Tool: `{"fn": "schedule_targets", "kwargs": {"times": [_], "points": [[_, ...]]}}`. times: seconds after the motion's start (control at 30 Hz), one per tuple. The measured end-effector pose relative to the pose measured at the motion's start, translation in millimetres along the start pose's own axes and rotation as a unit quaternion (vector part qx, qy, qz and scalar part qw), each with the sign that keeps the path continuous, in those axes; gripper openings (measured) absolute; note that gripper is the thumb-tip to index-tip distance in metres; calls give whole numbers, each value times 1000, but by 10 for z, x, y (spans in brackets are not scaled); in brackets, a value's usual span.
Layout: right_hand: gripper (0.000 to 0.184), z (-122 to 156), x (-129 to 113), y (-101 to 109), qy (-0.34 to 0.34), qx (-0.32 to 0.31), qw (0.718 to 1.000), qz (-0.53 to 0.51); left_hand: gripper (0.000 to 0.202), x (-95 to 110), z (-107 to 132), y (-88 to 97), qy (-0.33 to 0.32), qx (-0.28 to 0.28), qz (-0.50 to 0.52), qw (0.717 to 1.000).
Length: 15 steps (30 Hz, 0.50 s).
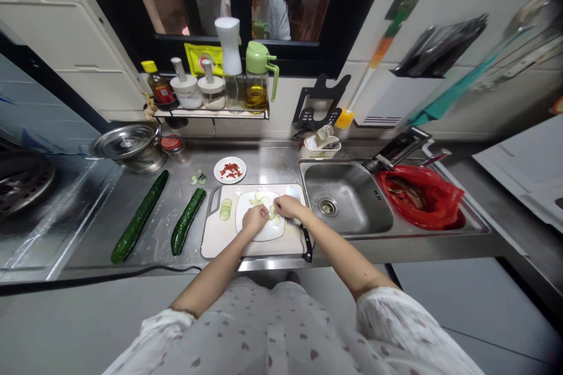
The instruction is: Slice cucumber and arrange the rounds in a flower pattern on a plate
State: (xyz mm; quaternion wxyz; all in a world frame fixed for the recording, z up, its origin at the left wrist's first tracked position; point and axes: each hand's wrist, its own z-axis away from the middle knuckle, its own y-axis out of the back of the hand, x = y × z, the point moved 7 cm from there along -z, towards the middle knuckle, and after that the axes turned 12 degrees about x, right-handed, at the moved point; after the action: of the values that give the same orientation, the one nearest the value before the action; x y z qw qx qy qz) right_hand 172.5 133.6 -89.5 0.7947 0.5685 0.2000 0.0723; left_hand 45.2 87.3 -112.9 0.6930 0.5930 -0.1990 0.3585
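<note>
my left hand (256, 218) and right hand (287, 207) both have curled fingers over one white square plate (264, 234); i cannot tell whether either pinches a slice. it holds several pale green cucumber slices (264, 200), partly hidden, and sits on one white rectangular cutting board (219, 241) with one overlapping row of slices (226, 210). left of it lie two long dark green cucumbers (141, 217); one small white round plate (217, 171) contains chopped red pieces (231, 170).

The left hand (255, 220) and right hand (287, 206) work over cucumber slices (261, 200) on a white plate (271, 234).
</note>
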Motion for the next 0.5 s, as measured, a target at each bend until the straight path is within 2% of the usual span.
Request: {"fn": "schedule_targets", "kwargs": {"times": [0.23, 0.5], "points": [[19, 12, -49, 21, -2, 0, 999, 39, 14, 46, 4, 18, -22, -1, -66, 998], [19, 25, 14, 34, -13, 4, 999, 46, 14, 114, 29, 0, -71, 25, -126, 989]]}}
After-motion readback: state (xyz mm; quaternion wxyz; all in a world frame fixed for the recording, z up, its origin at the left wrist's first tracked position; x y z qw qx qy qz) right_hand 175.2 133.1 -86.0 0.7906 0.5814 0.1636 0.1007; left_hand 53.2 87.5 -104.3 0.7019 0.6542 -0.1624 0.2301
